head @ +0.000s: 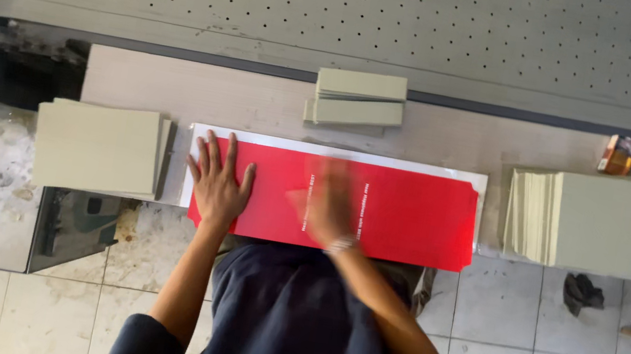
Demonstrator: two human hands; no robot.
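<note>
A long red printed sheet [412, 214] lies flat on a white board [337, 152] at the near edge of the table. My left hand [219, 180] rests flat on the sheet's left end, fingers spread. My right hand [331, 203] is on the middle of the sheet, palm down and blurred by motion. Neither hand holds anything.
A stack of grey boards [98, 147] sits left of the sheet, and a bigger fanned stack [606, 224] sits right. Narrow grey strips [358, 99] lie behind. A small coloured packet [619, 154] is far right. A perforated grey panel [361, 5] runs along the back. Tiled floor lies below.
</note>
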